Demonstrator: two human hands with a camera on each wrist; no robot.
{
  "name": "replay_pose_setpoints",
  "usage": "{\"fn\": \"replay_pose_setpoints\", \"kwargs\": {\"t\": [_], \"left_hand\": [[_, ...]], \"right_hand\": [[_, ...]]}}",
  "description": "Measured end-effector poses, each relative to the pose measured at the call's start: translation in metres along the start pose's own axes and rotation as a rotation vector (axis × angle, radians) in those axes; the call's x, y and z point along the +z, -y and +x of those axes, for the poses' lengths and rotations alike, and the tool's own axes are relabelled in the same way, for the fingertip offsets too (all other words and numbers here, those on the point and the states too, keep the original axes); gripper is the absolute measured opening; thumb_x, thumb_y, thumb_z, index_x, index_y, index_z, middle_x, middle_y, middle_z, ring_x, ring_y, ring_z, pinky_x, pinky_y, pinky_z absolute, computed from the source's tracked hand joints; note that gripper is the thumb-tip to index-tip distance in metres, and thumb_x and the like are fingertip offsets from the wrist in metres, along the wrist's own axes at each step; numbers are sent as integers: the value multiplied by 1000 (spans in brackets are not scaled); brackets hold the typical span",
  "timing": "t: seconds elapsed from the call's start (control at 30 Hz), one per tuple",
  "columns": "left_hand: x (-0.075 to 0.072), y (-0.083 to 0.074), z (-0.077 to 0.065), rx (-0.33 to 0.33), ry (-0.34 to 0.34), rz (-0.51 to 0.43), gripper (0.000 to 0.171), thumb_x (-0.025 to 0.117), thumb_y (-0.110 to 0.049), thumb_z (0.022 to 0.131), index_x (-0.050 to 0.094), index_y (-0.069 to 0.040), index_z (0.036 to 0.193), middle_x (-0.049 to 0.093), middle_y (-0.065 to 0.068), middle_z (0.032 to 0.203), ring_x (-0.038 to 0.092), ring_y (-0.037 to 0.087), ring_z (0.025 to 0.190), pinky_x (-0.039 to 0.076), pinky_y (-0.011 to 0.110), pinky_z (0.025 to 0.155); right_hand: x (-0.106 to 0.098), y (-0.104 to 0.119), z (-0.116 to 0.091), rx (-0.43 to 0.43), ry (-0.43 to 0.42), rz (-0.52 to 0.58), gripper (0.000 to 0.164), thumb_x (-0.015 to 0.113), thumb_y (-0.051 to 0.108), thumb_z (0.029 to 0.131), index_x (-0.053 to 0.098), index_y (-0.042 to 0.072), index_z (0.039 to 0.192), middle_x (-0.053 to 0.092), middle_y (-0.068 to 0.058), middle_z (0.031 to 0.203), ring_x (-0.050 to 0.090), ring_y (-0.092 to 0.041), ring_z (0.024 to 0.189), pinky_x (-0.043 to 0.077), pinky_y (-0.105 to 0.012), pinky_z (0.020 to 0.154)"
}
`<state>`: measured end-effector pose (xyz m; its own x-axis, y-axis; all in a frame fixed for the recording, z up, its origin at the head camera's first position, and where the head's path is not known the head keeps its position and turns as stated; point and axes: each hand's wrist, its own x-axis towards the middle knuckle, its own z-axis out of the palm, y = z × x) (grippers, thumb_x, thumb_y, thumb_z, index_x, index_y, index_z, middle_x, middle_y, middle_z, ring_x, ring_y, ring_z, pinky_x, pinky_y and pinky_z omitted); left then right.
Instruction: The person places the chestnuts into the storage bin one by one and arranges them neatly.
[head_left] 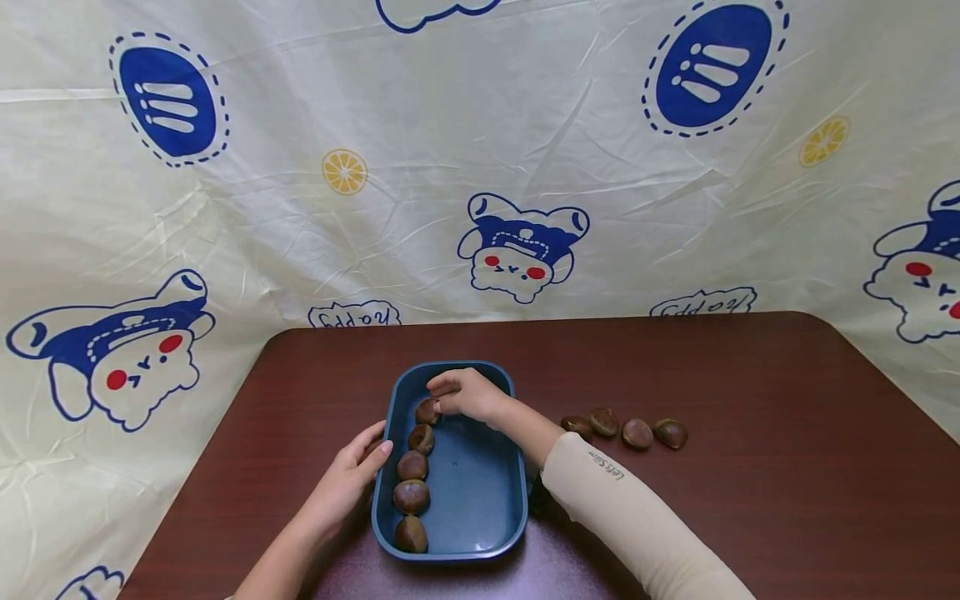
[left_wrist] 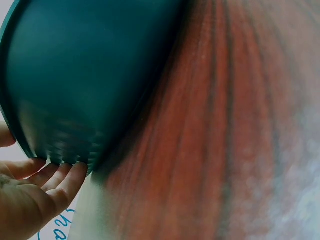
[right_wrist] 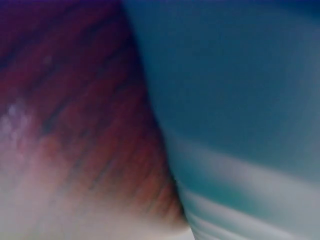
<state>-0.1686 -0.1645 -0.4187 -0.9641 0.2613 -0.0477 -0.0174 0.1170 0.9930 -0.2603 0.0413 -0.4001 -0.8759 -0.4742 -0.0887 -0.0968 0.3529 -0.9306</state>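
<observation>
Left grip holds one tray: five chestnuts inside, four outside.

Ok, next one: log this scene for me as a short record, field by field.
Container: blue rounded-rectangular tray
Inside: five glossy brown chestnuts, in a line along its left side
Outside: four more chestnuts, right of the tray
Left hand: fingers touching the tray's left outer wall
Right hand: over the tray, by the farthest chestnut inside; contact unclear
Surface: dark reddish-brown wood-grain table
Backdrop: cream cloth with blue cartoon prints
</observation>
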Motion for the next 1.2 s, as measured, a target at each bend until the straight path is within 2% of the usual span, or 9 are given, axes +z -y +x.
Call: {"fn": "replay_pose_setpoints", "kwargs": {"t": [0.33, 0.6, 1.0, 1.2], "left_hand": [[-1, 0, -1, 3, 13, -2, 47, 47, -18, 94, 32, 3, 134, 45, 25, 126, 45, 32, 112, 40, 42, 89], [-1, 0, -1, 2, 11, -8, 48, 47, -19, 94, 32, 3, 134, 44, 25, 128, 44, 32, 114, 38, 42, 91], [-3, 2, 0, 1, 1, -5, 47, 48, -19, 94, 35, 1, 134, 47, 23, 124, 47, 32, 111, 41, 39, 89], [-2, 2, 0, 8, 21, -7, 47, 47, -19, 94, 33, 2, 134, 46, 25, 125, 46, 33, 111, 41, 40, 88]], "right_hand": [[-10, 4, -6, -71, 2, 153, 35, 56, 3, 88, 51, -2, 122, 53, -21, 118, 55, -24, 102, 45, -33, 84], [-30, 7, -21, -152, 18, 183, 41, 60, 12, 86, 49, -2, 124, 52, -20, 121, 54, -24, 106, 44, -35, 86], [-75, 1, -61, -163, -47, 173, 43, 63, 18, 85, 51, 3, 123, 51, -21, 122, 48, -35, 112, 42, -38, 88], [-98, -11, -92, -129, -87, 137, 42, 62, 19, 85, 51, 7, 123, 54, -14, 120, 52, -27, 109, 40, -44, 89]]}}
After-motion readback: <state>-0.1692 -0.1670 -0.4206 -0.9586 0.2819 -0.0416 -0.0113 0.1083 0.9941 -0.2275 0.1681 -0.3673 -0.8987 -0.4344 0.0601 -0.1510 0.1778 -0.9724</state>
